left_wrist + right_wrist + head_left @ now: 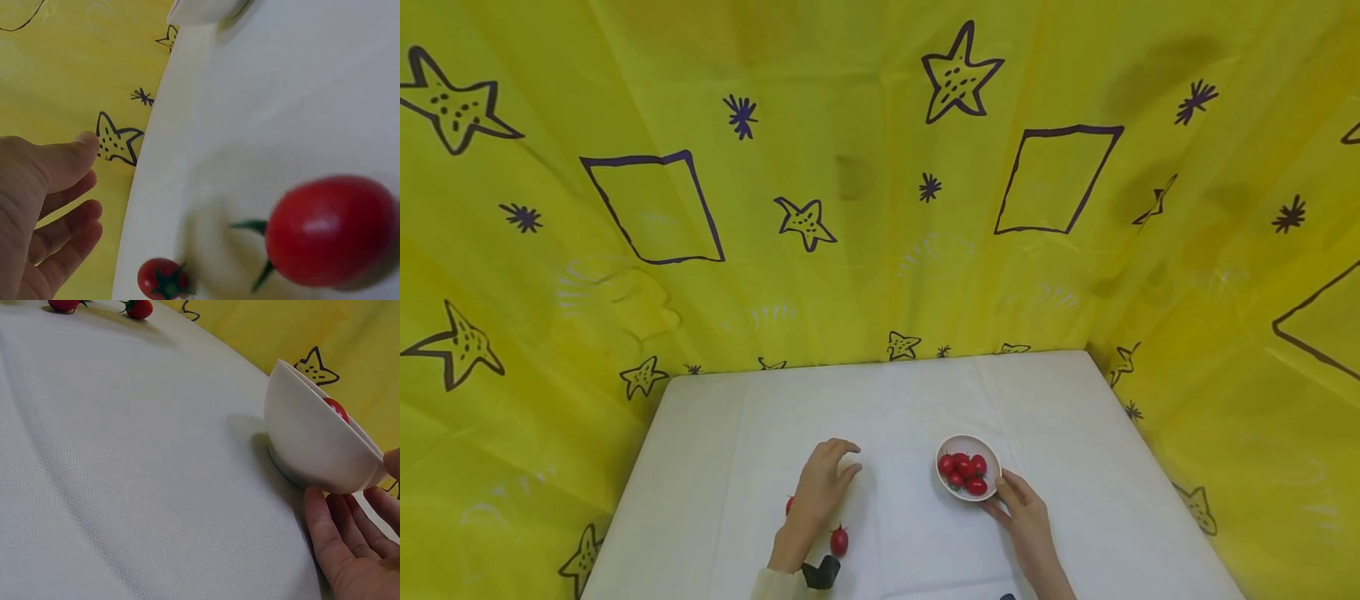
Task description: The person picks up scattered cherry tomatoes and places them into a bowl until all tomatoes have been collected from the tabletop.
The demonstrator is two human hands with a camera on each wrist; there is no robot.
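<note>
A white bowl holding several small red tomatoes is on the right part of the table. My right hand grips its near right side, with the thumb at the rim and the fingers against the lower wall. Left of the bowl, my left hand hovers over the cloth with loosely bent fingers and nothing between them. One tomato with a green stem lies beside the left wrist. Another tomato is mostly hidden behind that wrist but shows in the left wrist view.
White cloth covers the table. Yellow curtains with dark star drawings hang behind it and at both sides. A dark object sits at the left wrist, beside the sleeve.
</note>
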